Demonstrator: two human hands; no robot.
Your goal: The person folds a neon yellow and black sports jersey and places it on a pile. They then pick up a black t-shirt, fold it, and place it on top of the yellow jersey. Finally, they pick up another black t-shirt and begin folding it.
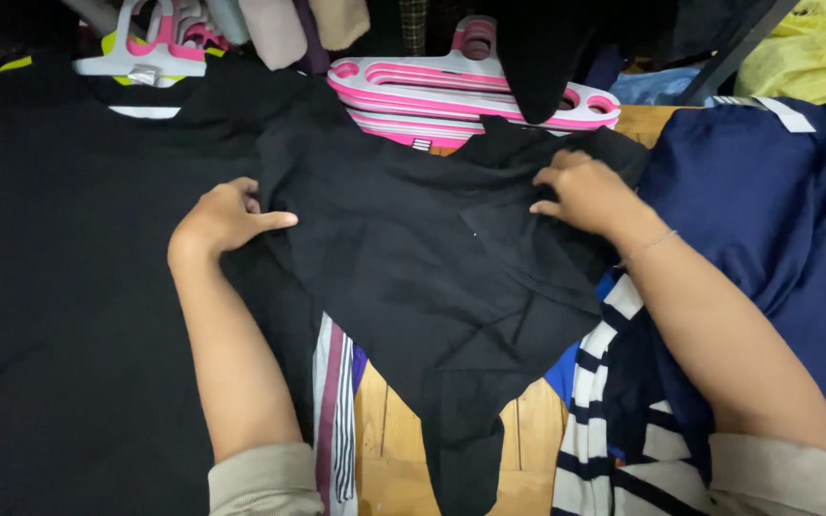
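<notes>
Black garment (413,258) lies spread flat across middle of the wooden table (389,449), one narrow end trailing toward the near edge. Left hand (225,218) presses on its left edge, fingers curled over the fabric, thumb pointing right; looks like a loose pinch, not a full fist. Right hand (585,194) sits on the garment's upper right corner, fingers bent down into the cloth, gripping a fold there. Stack of pink-and-white hangers (470,96) at the far edge, just behind the garment. Another black garment on a hanger (78,268) covers the left side. Navy cloth (767,220) at the right edge; navy-and-white striped top (614,420) under the right forearm, near right. Striped white-and-maroon fabric (335,420) beside the left forearm.
</notes>
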